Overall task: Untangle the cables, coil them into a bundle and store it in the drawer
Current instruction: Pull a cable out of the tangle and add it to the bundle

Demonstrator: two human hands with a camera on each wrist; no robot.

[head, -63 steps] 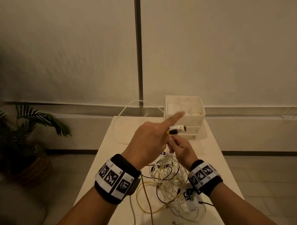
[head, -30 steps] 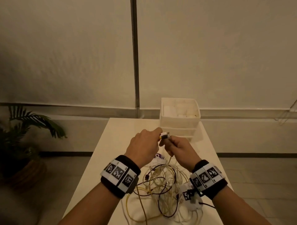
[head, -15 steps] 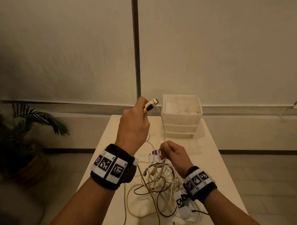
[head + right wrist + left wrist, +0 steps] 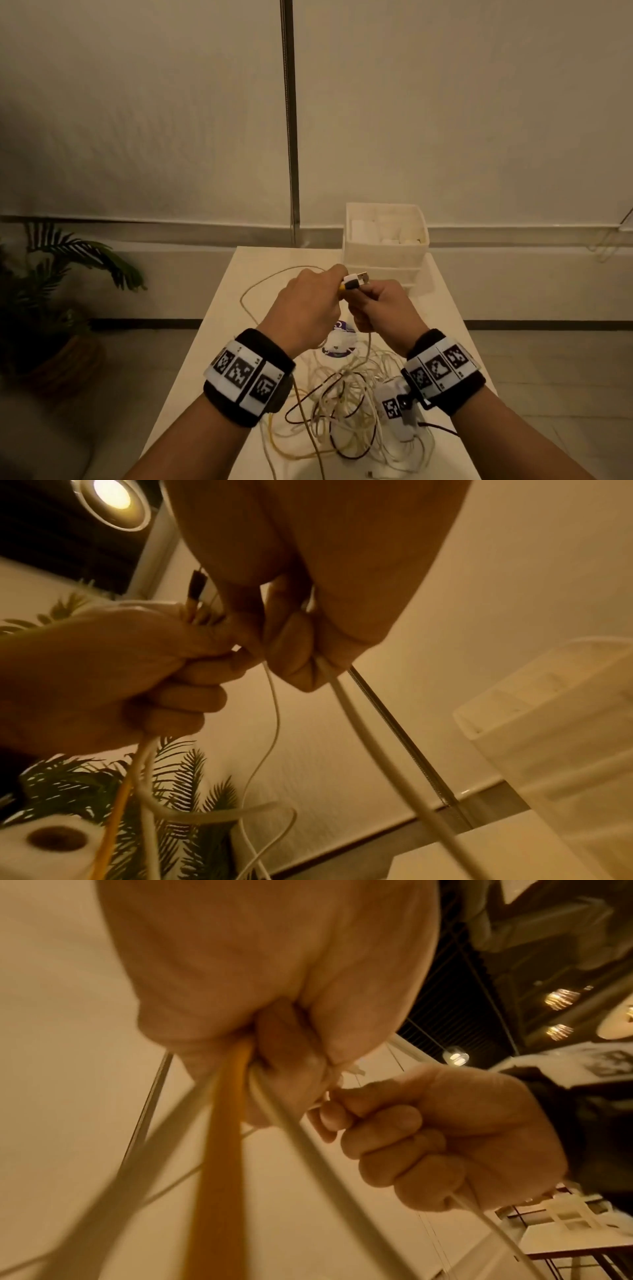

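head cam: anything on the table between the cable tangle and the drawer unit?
Mostly bare table; one pale cable loop left, both hands held over the stretch.

This looks like an indoor room set up for recording rather than a lived-in home. A plain white table [image 4: 219, 329] stands against pale roller blinds [image 4: 137, 113] split by a dark vertical post [image 4: 289, 120]. A potted palm [image 4: 51, 274] in a woven basket sits on the tiled floor [image 4: 555, 359]. The wrist views show a dark ceiling with recessed spotlights [image 4: 111, 496].
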